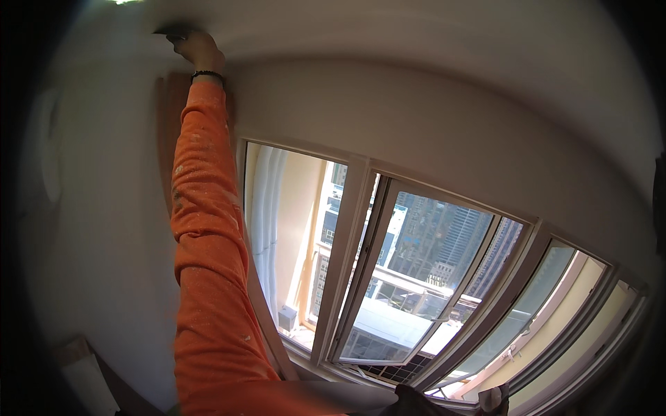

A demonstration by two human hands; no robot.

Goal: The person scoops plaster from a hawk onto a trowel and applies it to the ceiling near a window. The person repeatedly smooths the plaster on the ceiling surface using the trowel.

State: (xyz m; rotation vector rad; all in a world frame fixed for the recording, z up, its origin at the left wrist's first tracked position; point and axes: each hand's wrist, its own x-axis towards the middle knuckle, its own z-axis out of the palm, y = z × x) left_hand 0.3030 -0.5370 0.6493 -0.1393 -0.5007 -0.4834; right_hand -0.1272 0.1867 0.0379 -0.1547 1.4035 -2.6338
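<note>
My left arm, in an orange sleeve (208, 229) flecked with pale specks, stretches up toward the ceiling. A dark band (207, 74) circles its wrist. My left hand (199, 51) is closed on a putty knife (175, 30), whose thin dark blade points left, at or close to the ceiling surface (312, 31). Whether the blade touches is too dim to tell. No right hand can be made out. At the lower edge lies a blurred grey flat shape (340, 395), and beside it a dark object (420, 402); neither shows its kind.
A wide framed window (361, 256) fills the middle and right, with one pane (416, 277) swung open. Tall buildings (451, 229) stand outside. A pale wall (104, 229) runs along the left, and a brown strip (170, 132) stands behind my arm.
</note>
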